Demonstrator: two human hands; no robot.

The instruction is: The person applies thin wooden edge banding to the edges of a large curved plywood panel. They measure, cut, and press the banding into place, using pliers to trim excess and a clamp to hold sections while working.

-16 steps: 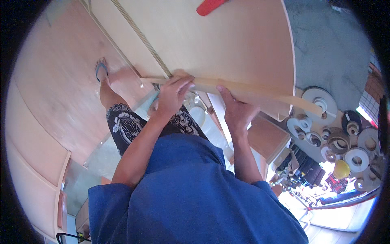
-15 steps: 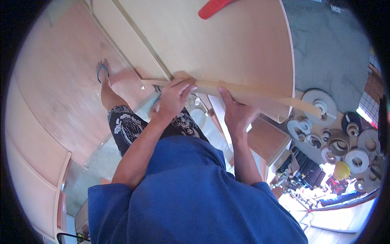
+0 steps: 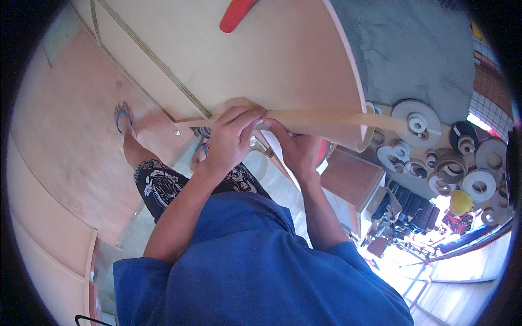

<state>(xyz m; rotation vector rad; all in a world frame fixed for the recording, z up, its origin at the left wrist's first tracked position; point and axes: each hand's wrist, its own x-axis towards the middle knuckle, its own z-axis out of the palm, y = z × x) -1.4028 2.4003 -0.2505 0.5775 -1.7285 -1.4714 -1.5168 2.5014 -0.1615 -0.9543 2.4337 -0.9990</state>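
A pale wooden panel [image 3: 288, 60] lies in front of me, and a thin tan strip of edge banding [image 3: 326, 116] runs along its near edge. The strip's loose right end sticks out past the panel's corner. My left hand [image 3: 231, 133] is closed over the strip and the panel edge, fingers bent together. Right beside it, my right hand [image 3: 296, 152] pinches the strip, thumb on top and the other fingers mostly hidden below. The two hands nearly touch. A red tool handle [image 3: 237, 15] rests on the panel, cut off by the view's top.
Several rolls of banding [image 3: 417, 124] are gathered at the right, with a yellow round object [image 3: 460, 202] near them. A brown box-like cabinet [image 3: 353, 176] stands right of my legs. Large wooden boards [image 3: 60, 152] extend along the left. Grey concrete [image 3: 408, 49] shows beyond the panel.
My right hand has slid left along the strip, up against my left hand. The whole view has shifted, so panel and red handle appear farther left.
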